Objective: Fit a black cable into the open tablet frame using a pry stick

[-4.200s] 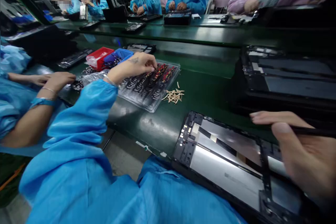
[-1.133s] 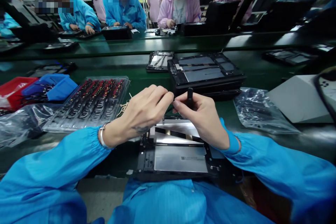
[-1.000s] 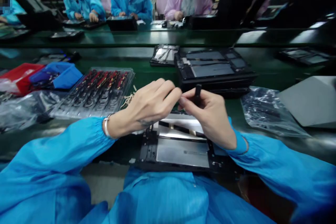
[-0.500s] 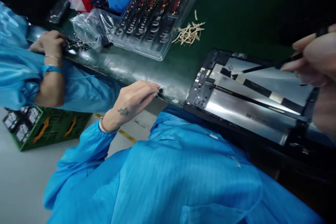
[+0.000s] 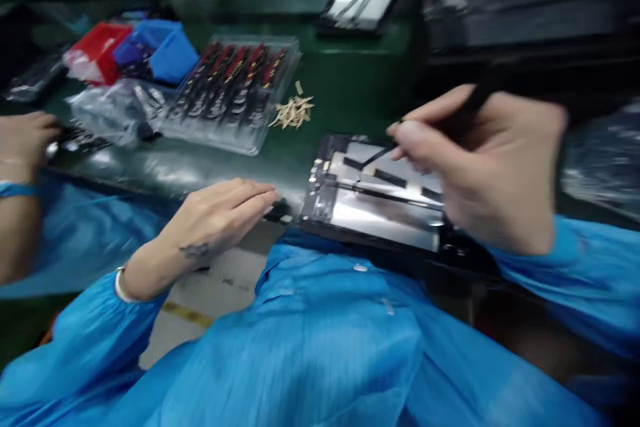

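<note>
An opened tablet chassis (image 5: 370, 213) with a silver back panel and black ribbon strips lies at the near edge of the green bench. My right hand (image 5: 490, 167) hovers over its right part, shut on a thin black tool (image 5: 467, 113) whose tip points left over the panel. My left hand (image 5: 225, 213) rests with fingers extended at the bench edge just left of the chassis, fingertips touching the edge; whether it pinches something small is blurred. The frame is motion-blurred.
A clear tray of red and black parts (image 5: 235, 90) sits left of centre, with a pile of tan slivers (image 5: 293, 112) beside it. Red and blue bins (image 5: 145, 53) and plastic bags (image 5: 110, 110) lie further left. A co-worker's hand (image 5: 25, 140) works at the left. Stacked chassis (image 5: 525, 13) stand behind.
The view swung back toward the bench. My right hand with the tool moved left and down over the chassis. My left hand stays at the bench edge.
</note>
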### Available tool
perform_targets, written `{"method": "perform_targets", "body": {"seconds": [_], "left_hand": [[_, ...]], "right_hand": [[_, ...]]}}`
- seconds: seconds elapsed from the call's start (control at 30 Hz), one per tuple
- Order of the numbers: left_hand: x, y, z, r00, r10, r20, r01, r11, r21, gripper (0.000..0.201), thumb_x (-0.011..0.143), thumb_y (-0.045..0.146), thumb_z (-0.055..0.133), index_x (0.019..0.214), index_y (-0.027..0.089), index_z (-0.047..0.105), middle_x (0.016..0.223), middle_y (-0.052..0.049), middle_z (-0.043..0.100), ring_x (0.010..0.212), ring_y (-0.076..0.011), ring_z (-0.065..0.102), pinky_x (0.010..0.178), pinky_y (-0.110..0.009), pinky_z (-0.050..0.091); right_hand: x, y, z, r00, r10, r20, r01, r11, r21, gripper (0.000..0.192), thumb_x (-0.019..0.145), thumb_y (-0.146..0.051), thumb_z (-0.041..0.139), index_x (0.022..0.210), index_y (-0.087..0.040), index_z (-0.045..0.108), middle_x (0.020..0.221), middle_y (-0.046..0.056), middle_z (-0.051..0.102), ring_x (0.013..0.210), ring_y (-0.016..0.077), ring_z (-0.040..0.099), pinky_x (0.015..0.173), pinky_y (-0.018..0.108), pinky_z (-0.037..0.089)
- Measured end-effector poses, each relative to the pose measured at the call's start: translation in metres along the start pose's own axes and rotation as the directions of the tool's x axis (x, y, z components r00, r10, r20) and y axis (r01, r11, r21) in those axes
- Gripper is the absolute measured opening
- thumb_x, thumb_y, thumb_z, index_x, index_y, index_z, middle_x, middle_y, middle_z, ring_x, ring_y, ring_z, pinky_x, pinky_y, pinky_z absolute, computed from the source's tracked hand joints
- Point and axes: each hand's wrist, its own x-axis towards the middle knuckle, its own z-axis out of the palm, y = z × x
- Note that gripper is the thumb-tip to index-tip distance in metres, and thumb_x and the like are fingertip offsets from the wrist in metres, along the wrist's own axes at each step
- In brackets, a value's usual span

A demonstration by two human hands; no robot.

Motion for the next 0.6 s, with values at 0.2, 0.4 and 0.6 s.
{"method": "perform_targets", "body": {"seconds": [0.2, 0.4, 0.6], "left_hand": [[0.120, 0.008, -0.004, 0.893, 0.248, -0.375, -0.149, 0.950, 0.275, 0.025, 0.100, 0.032, 0.058, 0.079, 0.019, 0.062, 0.061, -0.001, 0.055, 0.057, -0.0166, 0.052, 0.050, -0.033, 0.033], [0.151, 0.004, 0.007, 0.890, 0.157, -0.429, -0.071, 0.975, 0.210, 0.033, 0.099, 0.019, 0.054, 0.066, 0.019, 0.056, 0.056, 0.001, 0.053, 0.050, -0.0136, 0.046, 0.047, -0.032, 0.026], [0.151, -0.005, 0.005, 0.889, -0.339, -0.309, 0.057, 0.751, -0.658, 0.024, 0.099, 0.033, 0.061, 0.085, 0.019, 0.075, 0.060, 0.004, 0.059, 0.048, -0.0081, 0.042, 0.045, -0.024, 0.027]], "right_hand": [[0.010, -0.003, 0.003, 0.995, 0.036, -0.095, -0.040, 0.999, -0.036, 0.012, 0.088, -0.025, 0.072, 0.077, -0.019, 0.070, 0.067, -0.002, 0.068, 0.060, 0.0102, 0.058, 0.060, 0.027, 0.049], [0.014, 0.003, -0.001, 0.997, 0.024, -0.076, -0.020, 0.998, 0.055, 0.015, 0.093, -0.032, 0.068, 0.085, -0.019, 0.070, 0.078, -0.001, 0.070, 0.067, 0.0097, 0.058, 0.065, 0.027, 0.047], [0.022, 0.012, -0.003, 0.998, 0.057, 0.024, -0.057, 0.998, 0.025, 0.023, 0.086, -0.040, 0.077, 0.087, -0.018, 0.071, 0.074, -0.002, 0.063, 0.067, 0.0099, 0.052, 0.062, 0.026, 0.041]]}}
